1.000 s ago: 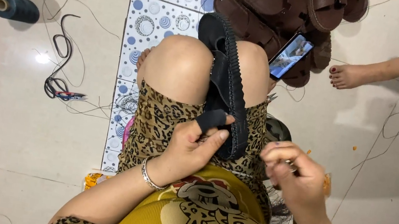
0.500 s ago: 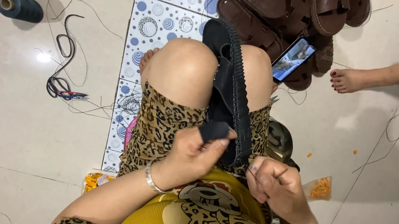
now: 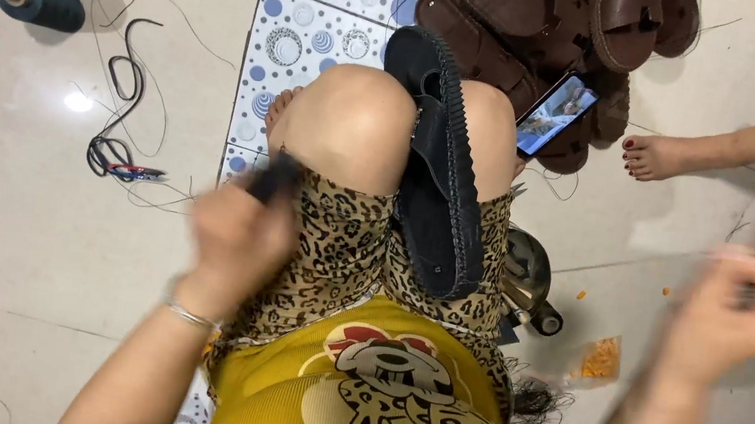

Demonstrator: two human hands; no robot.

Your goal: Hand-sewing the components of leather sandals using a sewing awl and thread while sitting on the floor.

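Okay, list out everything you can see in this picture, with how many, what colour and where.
Black stitched shoe sole: one, black, lying between the knees on the lap.
Brown leather sandals: a pile, count unclear, brown, top centre on the floor.
Phone with lit screen: one, propped against the sandals.
Dark blue thread spool: one, top left floor.
Black cord coil: one, left floor.
Small packet of orange bits: one, right floor.
Another person's bare foot: one, upper right.
Left hand: blurred, grips a small dark piece.
Right hand: blurred, raised at right, closed.
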